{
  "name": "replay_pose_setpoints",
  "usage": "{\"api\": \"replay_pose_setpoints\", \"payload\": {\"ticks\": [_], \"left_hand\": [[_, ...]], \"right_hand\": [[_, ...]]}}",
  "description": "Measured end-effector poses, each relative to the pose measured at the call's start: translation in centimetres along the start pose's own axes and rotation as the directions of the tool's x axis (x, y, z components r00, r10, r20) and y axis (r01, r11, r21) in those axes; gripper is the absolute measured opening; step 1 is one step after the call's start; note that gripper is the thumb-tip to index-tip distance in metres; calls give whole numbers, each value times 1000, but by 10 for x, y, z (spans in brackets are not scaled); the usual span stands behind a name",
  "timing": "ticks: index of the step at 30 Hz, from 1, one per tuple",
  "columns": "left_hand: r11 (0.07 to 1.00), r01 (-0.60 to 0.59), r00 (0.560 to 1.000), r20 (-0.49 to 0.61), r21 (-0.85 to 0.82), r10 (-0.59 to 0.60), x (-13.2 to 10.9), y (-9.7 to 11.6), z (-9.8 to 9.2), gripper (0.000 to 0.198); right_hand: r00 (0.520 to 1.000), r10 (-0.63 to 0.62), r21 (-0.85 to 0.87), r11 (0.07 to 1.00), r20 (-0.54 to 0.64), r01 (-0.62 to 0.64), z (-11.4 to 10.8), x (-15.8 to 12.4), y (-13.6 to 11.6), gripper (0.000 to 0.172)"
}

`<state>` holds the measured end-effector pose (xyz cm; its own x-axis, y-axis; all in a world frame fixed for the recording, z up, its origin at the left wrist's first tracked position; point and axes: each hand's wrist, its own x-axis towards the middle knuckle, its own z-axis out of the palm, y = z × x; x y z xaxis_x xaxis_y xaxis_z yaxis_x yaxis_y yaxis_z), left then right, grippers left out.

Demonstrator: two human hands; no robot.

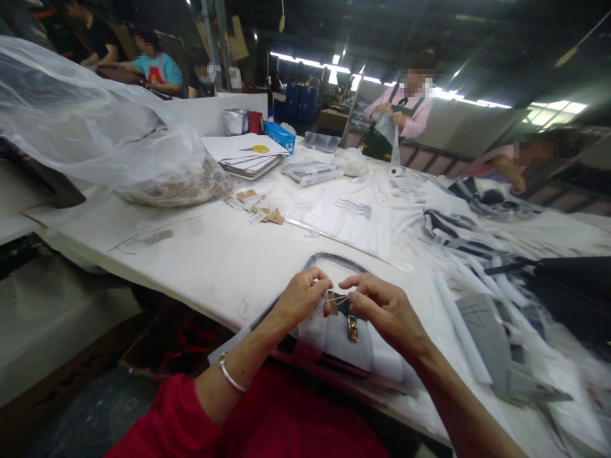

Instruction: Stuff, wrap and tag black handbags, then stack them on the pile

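A handbag (329, 337) in thin white wrapping lies at the table edge before me. On its front is a gold clasp (352, 328), and its dark handle (341, 257) arches up behind. Above the bag, my left hand (301, 298) is closed in a pinch on a small brown hang tag (333, 305). A pale string (340, 298) stretches from the tag across to my right hand (384, 308), whose thumb and fingers are bent around its end. The fingertips of both hands are close together but apart. Whether the string touches the bag, I cannot tell.
Loose brown tags (258, 207) are scattered beyond the bag. A large clear plastic bag (157, 146) bulges at left, near stacked sheets (252, 152) topped by yellow scissors (258, 149). A grey tape dispenser (501, 343) stands at right. A co-worker (401, 114) stands across the table.
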<state>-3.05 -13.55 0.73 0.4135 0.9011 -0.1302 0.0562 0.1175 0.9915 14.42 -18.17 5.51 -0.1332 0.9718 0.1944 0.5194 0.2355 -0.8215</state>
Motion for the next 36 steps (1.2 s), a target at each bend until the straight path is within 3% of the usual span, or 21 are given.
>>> {"api": "replay_pose_setpoints", "payload": {"ticks": [3, 7, 14, 19, 22, 25, 27, 30, 33, 36], "left_hand": [[999, -1, 1000, 16, -48, 2, 0, -2, 2, 18], [994, -1, 1000, -29, -108, -2, 2, -6, -1, 20], [971, 35, 999, 7, -235, -34, 3, -9, -9, 24], [992, 8, 1000, 24, -126, -5, 6, -15, -11, 25], [992, -128, 986, 107, -3, 128, 2, -11, -16, 31], [954, -300, 903, 315, -25, 292, -7, 1, -19, 44], [948, -309, 855, 416, -70, 309, -14, 7, -15, 62], [961, -248, 873, 402, -120, 275, -20, 8, -2, 77], [963, -225, 911, 319, -152, 263, -20, 3, 11, 49], [972, -218, 928, 289, -91, 235, -19, -1, 16, 28]], "right_hand": [[954, 249, 310, 906, 165, -290, 3, -1, 2, 24], [916, 291, 521, 756, 275, -397, 5, -1, 7, 30], [867, 309, 318, 839, 390, -442, 4, -3, 5, 32], [824, 285, 339, 809, 489, -481, -5, -5, 4, 39], [866, 250, 324, 853, 434, -409, -7, -3, 4, 40], [950, 176, 239, 941, 259, -239, -4, -2, 1, 40], [985, 106, 144, 982, 133, -125, -2, -1, -3, 39], [1000, 5, 34, 999, 16, -5, 0, -1, -9, 34], [1000, -22, 44, 999, 5, 22, 0, -1, -10, 36], [991, 113, 230, 965, 76, -127, 0, -4, -4, 42]]}}
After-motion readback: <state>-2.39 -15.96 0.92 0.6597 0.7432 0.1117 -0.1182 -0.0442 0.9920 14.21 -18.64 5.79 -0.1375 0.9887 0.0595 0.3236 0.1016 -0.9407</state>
